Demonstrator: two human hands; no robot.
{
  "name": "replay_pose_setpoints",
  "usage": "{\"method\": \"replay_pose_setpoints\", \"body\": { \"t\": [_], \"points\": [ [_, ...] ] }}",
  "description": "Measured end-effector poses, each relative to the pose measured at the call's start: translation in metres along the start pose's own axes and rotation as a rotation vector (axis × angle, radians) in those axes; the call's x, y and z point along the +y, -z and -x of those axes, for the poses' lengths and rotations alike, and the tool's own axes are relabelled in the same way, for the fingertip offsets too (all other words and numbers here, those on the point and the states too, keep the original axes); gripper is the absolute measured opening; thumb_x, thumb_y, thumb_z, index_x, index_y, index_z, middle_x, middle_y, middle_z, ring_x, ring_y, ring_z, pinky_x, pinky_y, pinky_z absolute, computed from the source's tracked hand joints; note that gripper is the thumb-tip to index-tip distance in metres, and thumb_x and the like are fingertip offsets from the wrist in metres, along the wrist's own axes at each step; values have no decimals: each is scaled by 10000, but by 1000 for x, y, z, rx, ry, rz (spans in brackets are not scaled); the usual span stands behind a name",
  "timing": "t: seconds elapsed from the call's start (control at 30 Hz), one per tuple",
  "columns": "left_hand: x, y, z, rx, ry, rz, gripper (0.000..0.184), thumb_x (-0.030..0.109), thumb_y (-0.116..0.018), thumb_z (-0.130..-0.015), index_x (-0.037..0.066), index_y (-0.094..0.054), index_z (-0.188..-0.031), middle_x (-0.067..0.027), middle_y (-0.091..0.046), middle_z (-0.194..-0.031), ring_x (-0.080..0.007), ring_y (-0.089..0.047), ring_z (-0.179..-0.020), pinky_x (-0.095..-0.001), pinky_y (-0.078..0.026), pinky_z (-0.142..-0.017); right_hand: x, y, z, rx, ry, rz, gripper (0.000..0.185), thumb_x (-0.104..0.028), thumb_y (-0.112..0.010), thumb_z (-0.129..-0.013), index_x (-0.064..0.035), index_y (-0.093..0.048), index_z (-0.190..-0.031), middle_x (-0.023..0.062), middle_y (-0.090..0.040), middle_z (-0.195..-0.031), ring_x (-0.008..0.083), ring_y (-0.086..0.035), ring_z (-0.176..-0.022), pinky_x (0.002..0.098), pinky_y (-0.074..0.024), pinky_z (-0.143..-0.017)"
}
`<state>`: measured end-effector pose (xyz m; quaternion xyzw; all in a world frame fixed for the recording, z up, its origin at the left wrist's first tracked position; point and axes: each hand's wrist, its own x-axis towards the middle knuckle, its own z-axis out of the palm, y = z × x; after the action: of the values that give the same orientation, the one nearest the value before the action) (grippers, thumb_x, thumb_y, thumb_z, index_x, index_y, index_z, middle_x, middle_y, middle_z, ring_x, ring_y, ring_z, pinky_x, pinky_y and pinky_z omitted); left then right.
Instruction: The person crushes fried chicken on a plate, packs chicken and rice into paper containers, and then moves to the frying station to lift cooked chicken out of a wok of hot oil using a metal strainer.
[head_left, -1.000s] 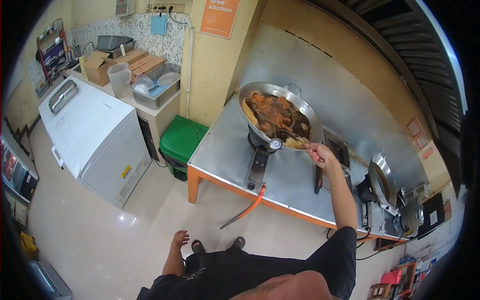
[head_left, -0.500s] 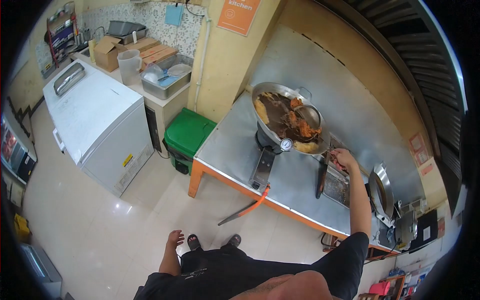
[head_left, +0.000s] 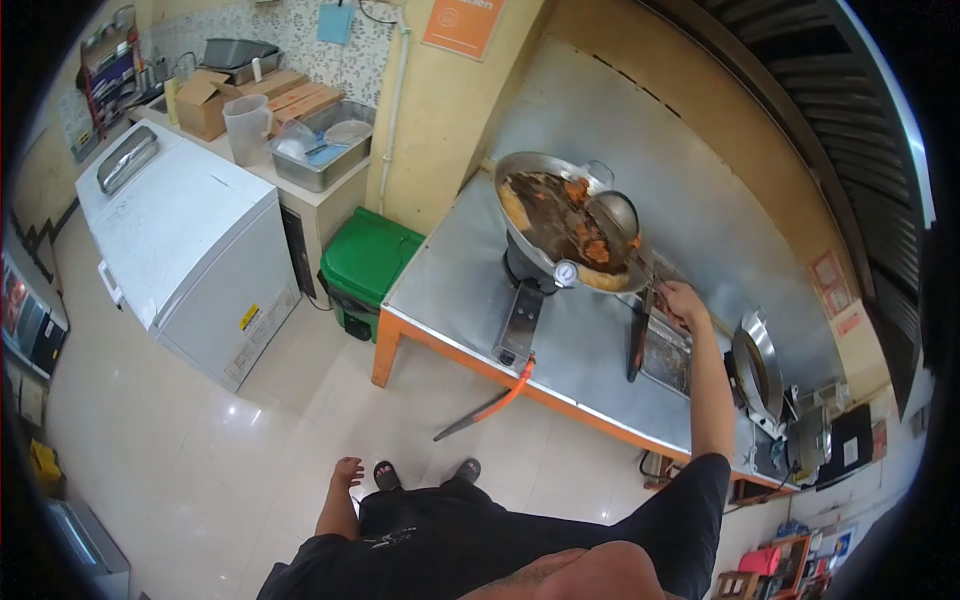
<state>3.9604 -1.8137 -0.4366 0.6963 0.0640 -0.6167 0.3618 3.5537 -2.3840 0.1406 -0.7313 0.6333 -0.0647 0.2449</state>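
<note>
My right hand (head_left: 682, 304) is wrapped round the long handle of a wire skimmer (head_left: 616, 212), whose round head is tilted over the right side of a large wok (head_left: 517, 232). Dark oil fills the wok, and reddish-brown fried pieces (head_left: 596, 250) float in it, with pale foam along the rim. Clipped at the wok's near edge is a dial thermometer (head_left: 566, 273). Below my right hand, a dark-handled tool (head_left: 637, 345) leans by a metal tray (head_left: 665, 352). My left hand (head_left: 348, 472) hangs low at my side, fingers loosely apart, holding nothing.
The wok sits on a burner (head_left: 520, 325) with an orange hose (head_left: 512, 392), on a metal-topped table (head_left: 440, 275). A second wok (head_left: 757, 367) stands at the right. Left are a green bin (head_left: 370, 255), a white chest freezer (head_left: 190, 235) and a counter with boxes, a jug and a basin.
The skimmer's head has turned and risen toward the wok's right rim, and the pieces around it have shifted in the oil. The whole view has shifted slightly. My left hand still hangs low.
</note>
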Motion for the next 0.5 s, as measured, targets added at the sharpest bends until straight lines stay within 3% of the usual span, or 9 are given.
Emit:
{"method": "replay_pose_setpoints", "body": {
  "t": [0.13, 0.2, 0.3, 0.4, 0.43, 0.5],
  "points": [
    [-4, 4, -5, -17, 72, -176, 353, 290, -551, -973, 143, -558, -1293, -110, -655, -1158, -283, -652, -964, -484, -514, -813, 2, -8, -6, 35, 30, -21, 295, -277, -457, -1039, -61, -658, -1044, 70, -526, -548, 179, -441, -343, 349, -328, -345],
    [-3, 5, 6, -8, 22, -77, 360, 286, -555, -970, 149, -551, -1303, -111, -658, -1159, -285, -650, -971, -489, -509, -815, 0, 2, 17, 52, 67, 31, 305, -283, -478, -1029, -58, -672, -1098, 92, -592, -615, 188, -486, -382, 351, -361, -353],
    [-3, 5, 4, 6, 24, -55, 377, 284, -559, -968, 150, -540, -1321, -107, -665, -1152, -282, -651, -976, -495, -509, -818, -18, -3, 35, 149, 70, 215, 325, -278, -505, -998, -69, -673, -1182, 155, -709, -840, 272, -660, -598, 407, -523, -513],
    [-18, 9, -3, -3, 64, -125, 368, 276, -572, -945, 125, -546, -1279, -98, -673, -1071, -257, -644, -855, -492, -510, -776, 19, -26, -14, 357, 384, 545, 335, -259, -518, -961, -81, -672, -1198, 201, -712, -1078, 373, -701, -920, 483, -565, -791],
    [-16, 12, -4, -6, 69, -144, 362, 272, -578, -933, 112, -550, -1256, -95, -676, -1031, -246, -640, -794, -489, -510, -754, -11, -29, 13, 304, 240, 544, 341, -233, -506, -954, -104, -657, -1231, 231, -694, -1089, 418, -652, -1055, 534, -501, -933],
    [-14, 13, -1, 24, 37, -93, 374, 271, -570, -937, 110, -545, -1273, -97, -677, -1049, -254, -645, -808, -500, -510, -772, -20, -37, 29, 340, 237, 590, 330, -221, -515, -941, -101, -647, -1219, 236, -695, -1050, 433, -652, -1032, 539, -514, -894]
  ]
}}
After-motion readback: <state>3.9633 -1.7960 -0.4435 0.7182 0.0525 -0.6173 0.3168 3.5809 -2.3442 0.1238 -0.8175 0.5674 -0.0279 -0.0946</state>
